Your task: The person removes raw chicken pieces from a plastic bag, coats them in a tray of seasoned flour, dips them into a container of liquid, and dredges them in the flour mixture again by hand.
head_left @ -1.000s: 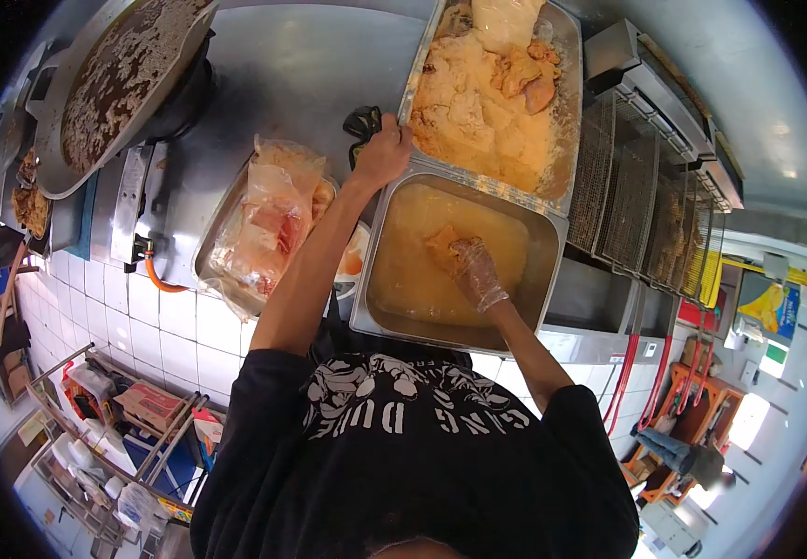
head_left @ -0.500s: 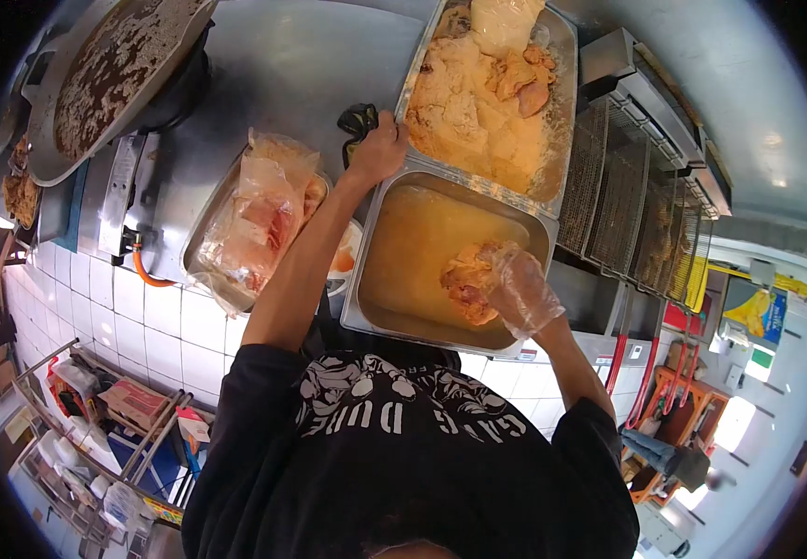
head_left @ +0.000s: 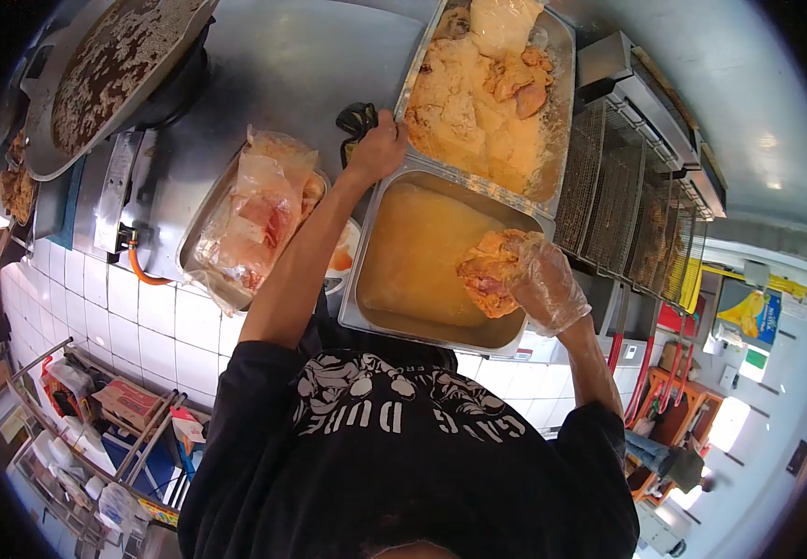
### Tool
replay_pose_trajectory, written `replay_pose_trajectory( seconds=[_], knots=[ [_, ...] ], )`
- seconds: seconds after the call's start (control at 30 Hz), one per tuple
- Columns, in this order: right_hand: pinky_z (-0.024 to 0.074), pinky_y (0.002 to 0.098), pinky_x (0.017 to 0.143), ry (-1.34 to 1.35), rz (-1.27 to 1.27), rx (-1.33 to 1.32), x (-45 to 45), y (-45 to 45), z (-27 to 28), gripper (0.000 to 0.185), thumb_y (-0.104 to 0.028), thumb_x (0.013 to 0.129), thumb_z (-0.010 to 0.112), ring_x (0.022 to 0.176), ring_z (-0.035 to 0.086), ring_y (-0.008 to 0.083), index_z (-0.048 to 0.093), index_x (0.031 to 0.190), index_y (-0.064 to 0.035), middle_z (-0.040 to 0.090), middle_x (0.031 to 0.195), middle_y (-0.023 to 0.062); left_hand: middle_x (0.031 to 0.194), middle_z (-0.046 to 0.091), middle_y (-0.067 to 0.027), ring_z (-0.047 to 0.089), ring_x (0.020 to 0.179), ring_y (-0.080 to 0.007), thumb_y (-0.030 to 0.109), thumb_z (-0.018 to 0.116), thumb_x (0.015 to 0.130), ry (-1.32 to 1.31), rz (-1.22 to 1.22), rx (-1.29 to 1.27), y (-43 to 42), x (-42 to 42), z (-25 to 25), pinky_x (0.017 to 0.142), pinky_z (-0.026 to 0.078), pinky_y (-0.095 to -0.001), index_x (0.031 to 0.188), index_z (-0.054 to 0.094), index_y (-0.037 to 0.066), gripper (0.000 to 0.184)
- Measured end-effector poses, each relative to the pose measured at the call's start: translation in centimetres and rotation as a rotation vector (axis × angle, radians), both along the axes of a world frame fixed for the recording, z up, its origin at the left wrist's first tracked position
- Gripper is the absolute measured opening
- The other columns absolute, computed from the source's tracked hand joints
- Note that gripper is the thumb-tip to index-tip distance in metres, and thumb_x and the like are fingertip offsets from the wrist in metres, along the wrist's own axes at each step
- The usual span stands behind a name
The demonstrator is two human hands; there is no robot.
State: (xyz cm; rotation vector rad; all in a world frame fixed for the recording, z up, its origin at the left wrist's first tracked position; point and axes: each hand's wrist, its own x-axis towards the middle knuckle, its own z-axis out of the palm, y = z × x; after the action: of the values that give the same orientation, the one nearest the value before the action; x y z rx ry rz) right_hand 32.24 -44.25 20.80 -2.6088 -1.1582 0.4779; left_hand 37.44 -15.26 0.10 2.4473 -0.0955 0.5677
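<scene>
Raised out of the liquid [head_left: 417, 233], one meat piece [head_left: 489, 273] is clamped in the right hand's grip [head_left: 548, 282] above one of two adjoining pans [head_left: 352, 303], steel tabletop [head_left: 301, 65], white tiles [head_left: 156, 303], left hand's grip [head_left: 382, 150] unclear.

White capitals [head_left: 357, 421] across the black T-shirt [head_left: 403, 475], seemingly "DUDE" and "GANG", smaller lettering [head_left: 405, 370] unclear

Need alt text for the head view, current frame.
A right hand in a clear plastic glove holds a chicken piece over a metal pan of yellowish liquid. The bare left hand is at the edge of an adjoining tray of orange-tan powder; plastic-covered raw meat lies left of the pan.
</scene>
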Motion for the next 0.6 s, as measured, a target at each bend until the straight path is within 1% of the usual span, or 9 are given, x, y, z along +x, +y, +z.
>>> replay_pose_trajectory(
  seconds=[0.07, 0.13, 0.27, 0.3, 0.33, 0.4, 0.47, 0.57, 0.6],
  knots=[
    [0.0444, 0.0436, 0.084, -0.052, 0.066, -0.009, 0.1, -0.1, -0.2, 0.05, -0.028, 0.076, 0.073, 0.097, 0.055, 0.0348, 0.055, 0.113, 0.0004, 0.057, 0.102, 0.0189, 0.089, 0.044, -0.0275, 0.057, 0.059, -0.042, 0.011, 0.043, 0.09, 0.229, 0.079, -0.381, -0.3, 0.2, 0.4, 0.054, 0.048, -0.0487, 0.095, 0.05, -0.009, 0.022],
    [0.0445, 0.0423, 0.085, 0.148, -0.114, -0.083, 0.2, 1.4, 0.7, 0.047, -0.025, 0.076, 0.073, 0.098, 0.055, 0.0348, 0.056, 0.111, 0.0008, 0.057, 0.104, 0.0198, 0.09, 0.044, -0.0279, 0.057, 0.062, -0.0439, 0.012, 0.042, 0.091, 0.231, 0.074, -0.344, -0.5, -0.5, 2.7, 0.056, 0.048, -0.0509, 0.094, 0.049, -0.008, 0.021],
    [0.045, 0.0413, 0.085, 0.084, -0.1, 0.121, 0.0, -0.4, -2.3, 0.042, -0.021, 0.076, 0.07, 0.096, 0.056, 0.0357, 0.057, 0.108, 0.0016, 0.058, 0.102, 0.0201, 0.092, 0.043, -0.0279, 0.057, 0.067, -0.0458, 0.014, 0.041, 0.092, 0.292, 0.073, -0.365, -0.5, -0.8, 3.5, 0.06, 0.047, -0.0535, 0.093, 0.049, -0.004, 0.02],
    [0.0452, 0.0411, 0.085, 0.095, -0.095, 0.008, 0.0, 1.2, -1.3, 0.038, -0.02, 0.077, 0.068, 0.096, 0.056, 0.0358, 0.058, 0.107, 0.0013, 0.059, 0.1, 0.0198, 0.093, 0.043, -0.0278, 0.057, 0.068, -0.0457, 0.014, 0.041, 0.092, 0.311, 0.075, -0.383, -0.4, -0.7, 3.2, 0.06, 0.047, -0.0537, 0.093, 0.049, -0.004, 0.019],
    [0.0455, 0.0408, 0.085, 0.101, -0.092, -0.102, 0.0, 2.1, -0.7, 0.035, -0.019, 0.078, 0.066, 0.095, 0.057, 0.036, 0.059, 0.105, 0.0009, 0.06, 0.099, 0.0196, 0.093, 0.043, -0.0275, 0.057, 0.069, -0.0457, 0.014, 0.041, 0.092, 0.249, 0.05, -0.321, -0.3, -0.5, 2.2, 0.061, 0.047, -0.0535, 0.093, 0.049, -0.003, 0.02],
    [0.0456, 0.0413, 0.084, 0.122, -0.089, -0.083, 0.1, 2.0, -1.6, 0.033, -0.02, 0.079, 0.065, 0.095, 0.057, 0.0359, 0.059, 0.105, 0.0001, 0.06, 0.099, 0.0192, 0.093, 0.043, -0.0271, 0.057, 0.07, -0.0457, 0.015, 0.04, 0.092, 0.185, 0.024, -0.258, -0.1, -0.3, 1.0, 0.062, 0.047, -0.0534, 0.094, 0.049, -0.003, 0.02],
    [0.0456, 0.0417, 0.084, 0.142, -0.088, -0.063, 0.1, 2.2, -1.8, 0.032, -0.02, 0.08, 0.064, 0.095, 0.057, 0.0359, 0.059, 0.105, -0.0006, 0.06, 0.099, 0.0188, 0.093, 0.043, -0.0264, 0.057, 0.07, -0.0456, 0.015, 0.04, 0.093, 0.149, 0.008, -0.052, 0.0, -0.4, 0.7, 0.061, 0.047, -0.053, 0.093, 0.049, -0.003, 0.02],
    [0.046, 0.0418, 0.084, 0.157, -0.134, -0.043, -0.1, 2.6, -2.1, 0.03, -0.02, 0.079, 0.063, 0.093, 0.058, 0.0355, 0.06, 0.103, -0.0014, 0.06, 0.098, 0.0187, 0.091, 0.042, -0.0262, 0.056, 0.067, -0.0463, 0.015, 0.04, 0.093, 0.177, 0.063, -0.297, -0.5, -0.5, 2.0, 0.059, 0.046, -0.0531, 0.091, 0.049, -0.004, 0.021],
    [0.0463, 0.0413, 0.083, 0.079, -0.064, -0.089, 0.0, 2.0, -3.6, 0.03, -0.021, 0.079, 0.063, 0.092, 0.059, 0.035, 0.061, 0.102, -0.0013, 0.061, 0.097, 0.0188, 0.091, 0.042, -0.0262, 0.056, 0.067, -0.0463, 0.015, 0.04, 0.093, 0.168, 0.062, -0.292, -0.6, -0.5, 2.7, 0.059, 0.046, -0.0531, 0.091, 0.049, -0.004, 0.021]
  ],
)
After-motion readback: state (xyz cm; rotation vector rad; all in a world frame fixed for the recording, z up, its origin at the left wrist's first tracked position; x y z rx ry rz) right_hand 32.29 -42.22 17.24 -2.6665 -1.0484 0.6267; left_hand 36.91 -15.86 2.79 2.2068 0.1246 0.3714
